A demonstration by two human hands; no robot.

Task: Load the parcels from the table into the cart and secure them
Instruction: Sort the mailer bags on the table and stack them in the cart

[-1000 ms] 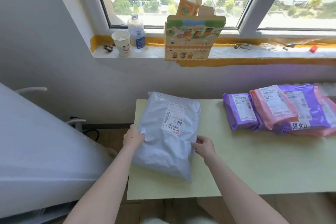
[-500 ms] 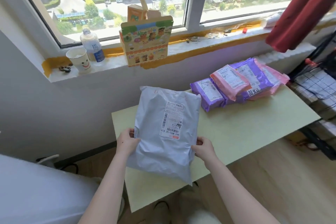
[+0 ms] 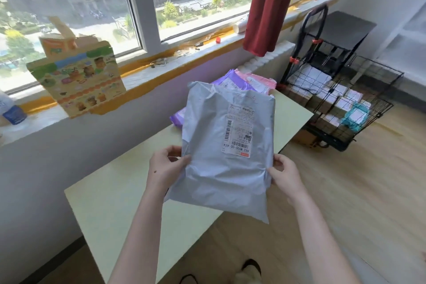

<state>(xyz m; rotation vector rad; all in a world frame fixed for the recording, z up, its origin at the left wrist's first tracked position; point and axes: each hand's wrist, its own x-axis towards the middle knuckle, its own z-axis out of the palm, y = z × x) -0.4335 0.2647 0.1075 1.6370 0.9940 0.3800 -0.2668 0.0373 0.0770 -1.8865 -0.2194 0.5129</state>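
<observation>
Hands, two, bare. Left hand (image 3: 166, 168) grips the left edge of the grey parcel (image 3: 219, 180), thumb on its front face. Right hand (image 3: 285, 175) pinches the right edge in the same way.

Grey parcel: soft plastic mailer, creased, held up in the air over the near right part of the table (image 3: 115, 203), white shipping label (image 3: 239, 129) facing the camera.

Table: pale yellow-green top, set against the wall under the window.

Purple parcels (image 3: 223, 82) and pink parcel (image 3: 258, 80): stacked at the far end of the table, largely hidden behind the grey parcel.

Cart (image 3: 368, 69): black wire basket on the wooden floor (image 3: 345, 191), just beyond the table's far end. It holds several labelled boxes, a white parcel (image 3: 309, 80) and a teal parcel (image 3: 356, 114).

Cardboard box (image 3: 304, 138): low against the cart's near side.

Red curtain (image 3: 267, 7): hangs between the table and the cart.

Windowsill (image 3: 147, 76): carries a colourful printed carton (image 3: 78, 78) and, at far left, a bottle (image 3: 11, 110).
</observation>
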